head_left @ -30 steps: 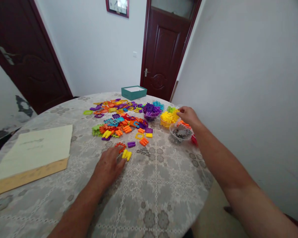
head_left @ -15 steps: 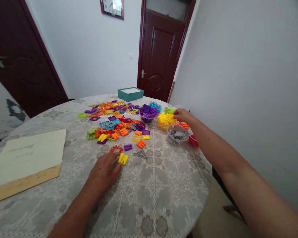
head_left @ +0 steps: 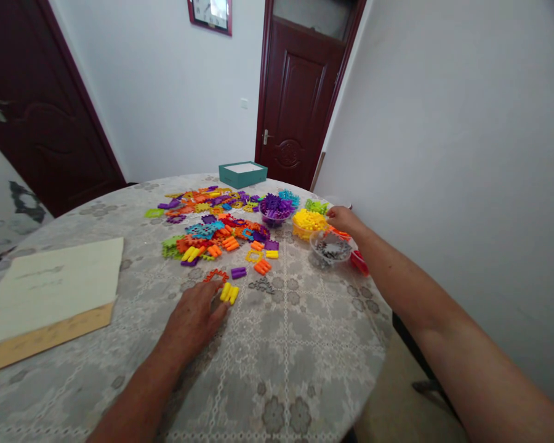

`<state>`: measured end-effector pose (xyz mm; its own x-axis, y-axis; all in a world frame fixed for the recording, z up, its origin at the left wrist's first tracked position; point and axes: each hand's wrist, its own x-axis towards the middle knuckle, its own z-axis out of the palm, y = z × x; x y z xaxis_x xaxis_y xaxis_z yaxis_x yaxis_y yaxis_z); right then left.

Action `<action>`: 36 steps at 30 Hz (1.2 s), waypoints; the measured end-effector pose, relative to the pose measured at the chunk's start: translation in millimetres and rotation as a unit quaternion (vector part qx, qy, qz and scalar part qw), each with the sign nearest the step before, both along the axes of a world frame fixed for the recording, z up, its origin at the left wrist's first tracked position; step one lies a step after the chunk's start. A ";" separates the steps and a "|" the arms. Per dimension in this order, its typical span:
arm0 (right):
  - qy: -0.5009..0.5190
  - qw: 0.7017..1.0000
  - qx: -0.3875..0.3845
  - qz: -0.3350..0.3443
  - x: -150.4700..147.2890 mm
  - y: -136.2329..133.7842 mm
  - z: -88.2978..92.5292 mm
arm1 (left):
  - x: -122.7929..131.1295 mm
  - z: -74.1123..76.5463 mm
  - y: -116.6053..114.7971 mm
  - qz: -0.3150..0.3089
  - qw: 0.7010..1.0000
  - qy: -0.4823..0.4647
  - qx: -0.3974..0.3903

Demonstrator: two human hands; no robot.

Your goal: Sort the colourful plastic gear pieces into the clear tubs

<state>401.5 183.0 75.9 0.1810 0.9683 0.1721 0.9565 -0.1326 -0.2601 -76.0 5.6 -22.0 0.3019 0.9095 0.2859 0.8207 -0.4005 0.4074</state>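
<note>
My left hand (head_left: 197,312) rests on the table with thumb and fingers closed on a yellow plastic building piece (head_left: 229,293) made of short tubes side by side. Just beyond it lie a red-orange toothed ring (head_left: 216,275), a purple tube piece (head_left: 238,272) and a grey toothed piece (head_left: 263,285). My right hand (head_left: 344,219) reaches out over the bowls, fingertips drawn together; anything between them is too small to make out. Near it are a bowl of yellow pieces (head_left: 309,221), green pieces (head_left: 316,207), orange pieces (head_left: 339,232) and a clear bowl of grey pieces (head_left: 331,247).
Bowls of purple pieces (head_left: 276,207) and blue pieces (head_left: 289,197) stand farther back. Mixed coloured plastic pieces (head_left: 207,231) lie heaped mid-table. A green box (head_left: 242,175) stands at the far edge, a paper sheet (head_left: 60,283) at left, and red pieces (head_left: 359,262) near the right edge.
My right hand has shifted slightly right, away from the yellow pieces' bowl. My left hand stays in place with the yellow piece.
</note>
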 end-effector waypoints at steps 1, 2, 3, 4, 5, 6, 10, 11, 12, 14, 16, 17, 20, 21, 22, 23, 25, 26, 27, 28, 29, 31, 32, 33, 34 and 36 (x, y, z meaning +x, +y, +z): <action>-0.015 1.000 -0.003 -0.002 -1.1 -1.7 0.9 | 0.1 0.4 -0.1 0.001 1.000 0.001 0.000; -0.029 1.000 -0.007 -0.004 -2.6 -3.3 1.4 | 0.2 0.8 -0.3 0.001 1.000 0.001 0.002; -0.040 0.999 -0.013 -0.007 -4.5 -4.6 1.4 | 0.2 1.1 -0.4 0.000 1.000 0.000 0.005; -0.050 0.999 -0.018 -0.011 -6.4 -5.6 1.0 | 0.1 1.4 -0.6 0.000 1.000 0.000 0.008; -0.057 0.998 -0.022 -0.015 -8.4 -6.2 0.3 | 0.0 1.5 -0.7 -0.001 1.000 0.001 0.009; -0.064 0.997 -0.024 -0.020 -10.2 -6.5 -0.5 | -0.2 1.5 -0.8 -0.002 1.000 0.003 0.010; -0.079 0.996 -0.028 -0.030 -13.6 -4.9 -3.2 | -1.2 -0.2 -0.6 -0.005 1.000 0.009 0.012; -0.081 0.996 -0.028 -0.031 -13.5 -4.2 -3.5 | -1.4 -0.8 -0.4 -0.006 1.000 0.008 0.015; -0.082 0.996 -0.027 -0.032 -13.2 -3.4 -3.6 | -1.4 -1.4 -0.3 -0.007 1.000 0.007 0.018; -0.083 0.996 -0.022 -0.035 -12.2 -1.8 -3.4 | -1.3 -1.8 -0.2 -0.006 1.000 0.005 0.021; -0.081 0.996 -0.014 -0.040 -11.8 -0.3 -3.2 | -0.7 -0.8 -0.7 -0.005 1.000 0.002 0.021; -0.080 0.996 -0.010 -0.043 -12.2 0.3 -3.2 | -0.4 0.2 -1.1 -0.003 1.000 0.001 0.019; -0.073 0.996 -0.001 -0.049 -15.5 0.5 -4.0 | 0.8 4.2 -2.8 0.002 1.000 0.006 0.007; -0.070 0.996 0.000 -0.049 -17.2 0.0 -4.4 | 1.2 5.4 -3.4 0.002 1.000 0.009 0.001; -0.067 0.997 -0.002 -0.048 -18.9 -0.8 -4.7 | 1.5 6.3 -4.0 0.002 1.000 0.011 -0.004; -0.063 0.997 -0.006 -0.046 -20.6 -1.8 -4.9 | 1.8 6.9 -4.5 0.001 1.000 0.011 -0.007; -0.057 0.998 -0.018 -0.038 -23.1 -4.0 -4.6 | 2.1 6.9 -5.1 -0.001 1.000 0.007 -0.005; -0.054 0.998 -0.026 -0.033 -24.0 -5.1 -4.1 | 2.2 6.5 -5.4 -0.002 1.000 0.005 -0.003; -0.051 0.998 -0.035 -0.028 -24.6 -6.0 -3.3 | 2.2 6.1 -5.7 -0.002 1.000 0.004 -0.001; -0.048 0.998 -0.042 -0.025 -25.0 -6.8 -2.4 | 2.2 5.7 -5.9 -0.003 1.000 0.004 0.002; -0.046 0.998 -0.048 -0.023 -25.3 -7.5 -1.3 | 2.2 5.5 -6.3 -0.004 1.000 0.006 0.004; -0.044 0.997 -0.052 -0.023 -25.6 -8.7 1.1 | 2.6 5.8 -7.4 -0.006 1.000 0.008 0.005; -0.044 0.998 -0.048 -0.025 -25.7 -9.5 2.5 | 3.1 6.3 -8.1 -0.005 1.000 0.009 0.004; -0.046 0.998 -0.043 -0.027 -25.9 -10.5 4.0 | 3.8 7.0 -8.9 -0.005 1.000 0.009 0.003; -0.049 0.998 -0.034 -0.031 -26.5 -11.9 5.7 | 4.7 7.8 -9.7 -0.004 1.000 0.010 0.002; -0.056 0.997 0.006 -0.043 -29.8 -16.9 9.5 | 7.2 9.6 -11.2 0.005 1.000 0.013 -0.001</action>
<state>371.8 166.2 85.3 0.2422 0.9476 0.2083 0.9649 -0.2128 -0.1539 -68.9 -5.6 -12.4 0.3002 0.9129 0.2764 0.8350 -0.3916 0.3865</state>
